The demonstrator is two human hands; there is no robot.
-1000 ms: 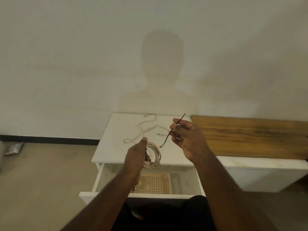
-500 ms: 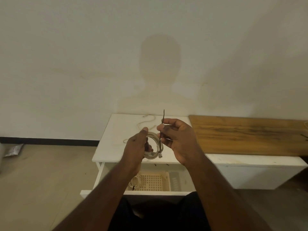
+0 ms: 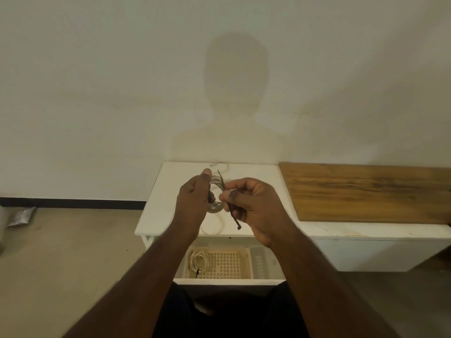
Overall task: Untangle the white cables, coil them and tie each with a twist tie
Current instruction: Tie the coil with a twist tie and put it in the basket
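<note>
My left hand point(image 3: 195, 198) grips a small coil of white cable point(image 3: 216, 206) above the white cabinet top point(image 3: 156, 215). My right hand point(image 3: 253, 203) pinches a dark twist tie point(image 3: 230, 206) that crosses the coil's right side, one end poking up, the other hanging down. A loose white cable point(image 3: 220, 165) lies on the cabinet top behind my hands, and a stretch of it shows below them near the front edge. Another coiled white cable point(image 3: 199, 261) with a dark tie lies in the beige basket point(image 3: 245, 262) in the open drawer.
A wooden board point(image 3: 366, 191) lies on the low white bench to the right. The open drawer point(image 3: 229, 281) juts out toward my lap. A grey packet point(image 3: 20, 215) lies on the floor at far left, by the wall.
My right hand brought the twist tie leftward from free air onto the coil in my left hand. Both hands have risen slightly and closed together.
</note>
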